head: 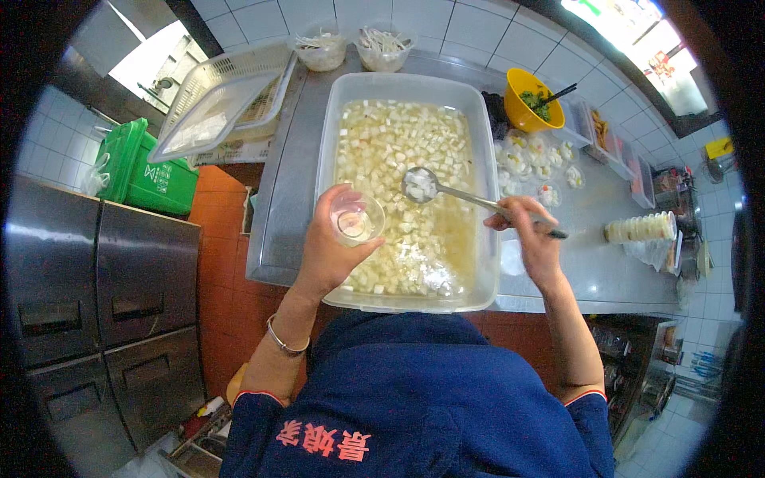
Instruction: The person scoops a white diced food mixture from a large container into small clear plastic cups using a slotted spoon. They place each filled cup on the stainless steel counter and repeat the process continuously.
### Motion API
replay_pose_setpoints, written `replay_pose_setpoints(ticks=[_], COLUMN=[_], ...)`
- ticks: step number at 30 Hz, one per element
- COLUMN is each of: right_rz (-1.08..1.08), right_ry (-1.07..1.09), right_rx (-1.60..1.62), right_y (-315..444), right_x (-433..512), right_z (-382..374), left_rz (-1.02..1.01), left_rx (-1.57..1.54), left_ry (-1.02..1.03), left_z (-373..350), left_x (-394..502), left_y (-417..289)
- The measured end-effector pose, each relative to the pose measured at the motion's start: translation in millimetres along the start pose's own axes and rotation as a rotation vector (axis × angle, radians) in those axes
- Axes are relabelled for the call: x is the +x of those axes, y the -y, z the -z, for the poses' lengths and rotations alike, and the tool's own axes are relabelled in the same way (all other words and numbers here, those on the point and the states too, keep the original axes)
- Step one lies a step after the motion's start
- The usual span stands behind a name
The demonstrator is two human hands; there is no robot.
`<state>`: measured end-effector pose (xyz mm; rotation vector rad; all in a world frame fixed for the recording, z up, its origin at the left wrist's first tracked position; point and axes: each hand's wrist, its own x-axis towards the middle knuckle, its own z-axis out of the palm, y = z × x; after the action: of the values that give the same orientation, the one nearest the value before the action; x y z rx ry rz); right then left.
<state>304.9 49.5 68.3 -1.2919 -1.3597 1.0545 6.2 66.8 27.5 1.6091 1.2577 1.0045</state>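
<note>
My left hand (334, 239) holds a small clear plastic cup (362, 220) over the left part of a large translucent plastic tub (490, 257). The cup's mouth faces up, and it looks empty. Pale diced cubes (400, 143) lie in yellowish liquid in the tub. With my right hand (529, 230) I grip the dark-ended handle of a metal ladle (472, 196). The ladle's round bowl is above the cubes, just right of the cup and apart from it, and has several white cubes in it.
Filled plastic bags (526, 156) and a yellow bowl (519, 89) with greens are right of the tub. Stacked cups (639, 228) lie at the far right. Two tubs of pale strips (320, 57) (385, 57) stand behind, a plastic basket (281, 98) at the left.
</note>
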Motion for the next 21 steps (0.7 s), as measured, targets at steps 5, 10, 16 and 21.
replay_pose_setpoints(ticks=[5, 10, 16, 21], right_rz=[0.273, -0.245, -0.151, -0.136], right_ry=[0.257, 0.082, -0.037, -0.12], right_rx=[-0.485, 0.058, 0.159, 0.139], right_y=[-19, -17, 23, 40], right_x=[-18, -19, -14, -10], right_z=[-12, -11, 14, 9], left_rz=[0.02, -0.012, -0.016, 0.057], left_rx=[-0.04, -0.02, 0.049, 0.092], left_ry=[0.05, 0.028, -0.022, 0.015], left_z=[-3, -3, 4, -4], left_x=[-6, -7, -4, 6], left_y=[-1, 2, 0, 1])
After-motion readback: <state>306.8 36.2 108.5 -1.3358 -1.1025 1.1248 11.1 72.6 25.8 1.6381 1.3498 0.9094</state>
